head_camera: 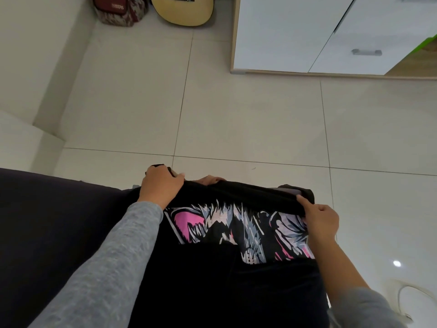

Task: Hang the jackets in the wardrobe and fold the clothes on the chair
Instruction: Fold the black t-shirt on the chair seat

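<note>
The person holds a black T-shirt [227,268] with a pink and grey print in front of the body, above the tiled floor [236,114]. The left hand [163,185] grips its upper edge with the fingers curled over the cloth. The right hand [319,221] pinches the same edge between thumb and fingers at the other end. The top part is turned over into a thick band, so I judge the folding of this one piece is in the middle, not finished. No jackets and no folded pile are in view, so I cannot say how much of the task is left. The dark surface [47,233] at the left is perhaps the chair, but it is hard to tell. The white wardrobe [283,31] stands well apart, across the floor. A guitar [182,10] and a red bag [118,10] stand by the far wall, not in the way.
</note>
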Action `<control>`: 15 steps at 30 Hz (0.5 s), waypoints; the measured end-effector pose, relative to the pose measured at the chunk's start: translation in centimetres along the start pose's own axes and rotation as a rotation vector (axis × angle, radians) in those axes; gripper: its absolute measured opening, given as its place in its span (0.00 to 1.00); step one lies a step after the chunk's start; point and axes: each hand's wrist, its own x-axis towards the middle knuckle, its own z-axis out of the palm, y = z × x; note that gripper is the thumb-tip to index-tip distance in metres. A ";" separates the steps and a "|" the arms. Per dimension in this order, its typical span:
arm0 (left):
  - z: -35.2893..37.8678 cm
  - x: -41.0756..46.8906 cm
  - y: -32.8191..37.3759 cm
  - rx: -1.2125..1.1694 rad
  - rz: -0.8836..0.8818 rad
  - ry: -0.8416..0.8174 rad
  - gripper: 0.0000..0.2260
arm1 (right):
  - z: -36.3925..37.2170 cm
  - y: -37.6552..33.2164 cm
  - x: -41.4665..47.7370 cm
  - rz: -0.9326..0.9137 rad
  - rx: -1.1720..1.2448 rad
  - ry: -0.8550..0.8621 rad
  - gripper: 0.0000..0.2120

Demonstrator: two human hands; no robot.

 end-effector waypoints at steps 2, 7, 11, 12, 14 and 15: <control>0.9 0.2 -0.3 -0.033 -0.066 -0.019 0.12 | -0.1 -0.1 0.7 0.037 0.010 -0.009 0.16; 1.4 0.5 -0.7 -0.304 -0.258 -0.010 0.25 | 0.3 -0.9 1.8 0.044 -0.043 0.016 0.07; 1.7 -0.2 -0.8 -0.504 -0.380 0.177 0.13 | 0.6 -0.6 1.6 0.143 0.037 0.087 0.10; 2.0 -0.7 -0.7 -0.588 -0.410 0.227 0.12 | 0.7 -0.6 1.3 0.174 0.111 0.091 0.09; 2.6 -1.6 -0.6 -0.760 -0.477 0.307 0.11 | 0.6 -0.7 0.5 0.267 0.363 0.102 0.11; 2.8 -2.1 -0.6 -0.873 -0.507 0.335 0.09 | 0.3 -0.7 0.3 0.322 0.511 0.098 0.09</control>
